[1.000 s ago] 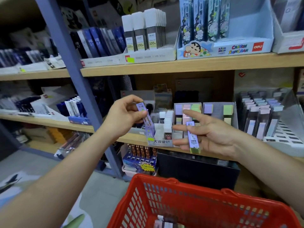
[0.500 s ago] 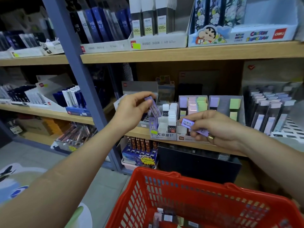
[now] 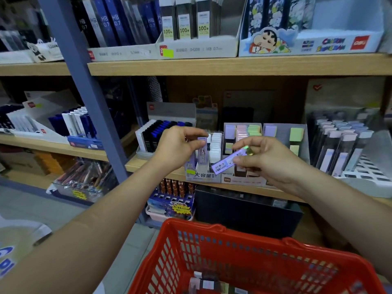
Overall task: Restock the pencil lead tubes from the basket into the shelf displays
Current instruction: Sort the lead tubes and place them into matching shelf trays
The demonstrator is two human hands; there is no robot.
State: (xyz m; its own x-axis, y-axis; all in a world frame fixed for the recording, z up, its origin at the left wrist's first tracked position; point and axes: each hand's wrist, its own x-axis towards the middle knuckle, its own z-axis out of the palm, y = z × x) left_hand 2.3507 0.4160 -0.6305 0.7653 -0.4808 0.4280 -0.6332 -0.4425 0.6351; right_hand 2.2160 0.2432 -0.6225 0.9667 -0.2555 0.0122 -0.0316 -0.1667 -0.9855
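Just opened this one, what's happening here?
A person is restocking a shop shelf. The left hand holds a slim purple pencil lead tube upright over the pale cardboard display box on the wooden middle shelf. The right hand pinches a second purple tube, tilted, beside it. A red plastic basket below has a few more tubes in it.

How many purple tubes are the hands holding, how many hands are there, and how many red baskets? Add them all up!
Purple tubes held: 2, the left tube and the right tube
Hands: 2, the left hand and the right hand
Baskets: 1, the red basket
Total: 5
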